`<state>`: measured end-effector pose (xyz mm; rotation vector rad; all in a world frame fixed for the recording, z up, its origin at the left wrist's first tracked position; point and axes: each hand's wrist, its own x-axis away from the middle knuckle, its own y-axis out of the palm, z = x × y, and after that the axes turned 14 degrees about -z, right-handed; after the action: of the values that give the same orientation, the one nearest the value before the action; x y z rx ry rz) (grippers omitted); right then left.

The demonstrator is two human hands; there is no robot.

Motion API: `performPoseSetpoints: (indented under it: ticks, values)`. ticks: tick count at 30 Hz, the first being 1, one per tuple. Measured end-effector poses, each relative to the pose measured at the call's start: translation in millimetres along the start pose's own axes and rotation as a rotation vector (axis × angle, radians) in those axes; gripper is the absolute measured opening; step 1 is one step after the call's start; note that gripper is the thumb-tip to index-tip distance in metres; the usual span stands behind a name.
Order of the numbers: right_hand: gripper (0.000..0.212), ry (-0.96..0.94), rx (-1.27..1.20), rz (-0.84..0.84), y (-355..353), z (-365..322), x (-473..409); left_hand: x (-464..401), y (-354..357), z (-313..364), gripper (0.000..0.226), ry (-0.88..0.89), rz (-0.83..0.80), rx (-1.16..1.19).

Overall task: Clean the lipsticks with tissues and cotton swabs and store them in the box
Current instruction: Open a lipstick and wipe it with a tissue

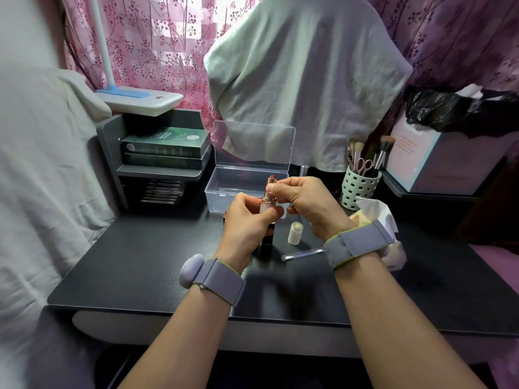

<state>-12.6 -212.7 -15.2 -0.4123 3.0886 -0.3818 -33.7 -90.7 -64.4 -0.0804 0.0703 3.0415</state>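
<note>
A rose-gold lipstick [269, 197] stands upright between my two hands, its dark red tip showing at the top. My left hand [247, 220] grips its lower body. My right hand [304, 203] pinches its upper part with thumb and fingers. Behind them a clear plastic box [224, 183] sits with its lid raised. A pale cap [295, 233] stands on the black desk [140, 262] beside a thin clear-wrapped stick [302, 254], perhaps a cotton swab. A dark lipstick tube [266, 247] stands under my left hand. A tissue pack [376, 211] lies to the right, partly behind my right wrist.
A perforated green cup [359, 186] with brushes and scissors stands at the right back. A grey shelf [165, 169] with green boxes and a lamp base [140, 99] is at the left. A bin with a black bag [460, 113] sits far right. A pale cloth-draped object rises behind the box.
</note>
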Motion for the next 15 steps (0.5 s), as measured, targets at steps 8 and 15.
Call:
performPoseSetpoints:
  ticks: [8,15]
  values:
    - [0.022,-0.004,0.02,0.038,-3.2,2.1,-1.3,-4.2,5.1,-3.9,0.031,0.029,0.015,-0.022]
    - [0.02,-0.019,0.07,0.196,-31.6,7.2,1.8,-9.4,26.0,-5.3,0.011,0.066,-0.038,0.027]
